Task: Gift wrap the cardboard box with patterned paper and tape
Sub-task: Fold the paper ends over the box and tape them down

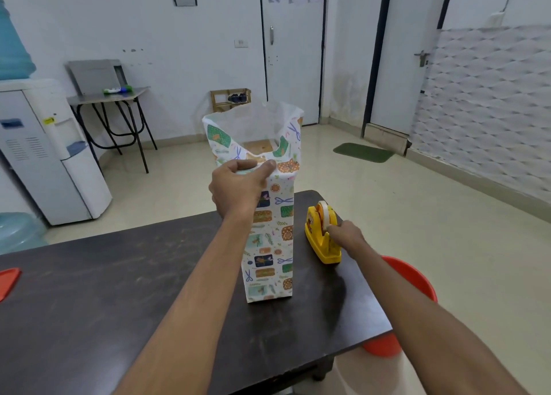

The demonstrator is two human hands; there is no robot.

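Observation:
A tall box wrapped in white patterned paper stands upright on the dark table. Its top end is unsealed: the paper rises above the box as an open sleeve, and bare cardboard shows inside. My left hand grips the upper front edge of the box, thumb pressing a folded paper flap down. To the right stands a yellow tape dispenser with a white tape roll. My right hand is at the dispenser, fingers curled and pinching at the tape by the cutter.
An orange stool or bucket sits just past the table's right edge. An orange object lies at the table's left edge. A water dispenser and a small desk stand at the back left.

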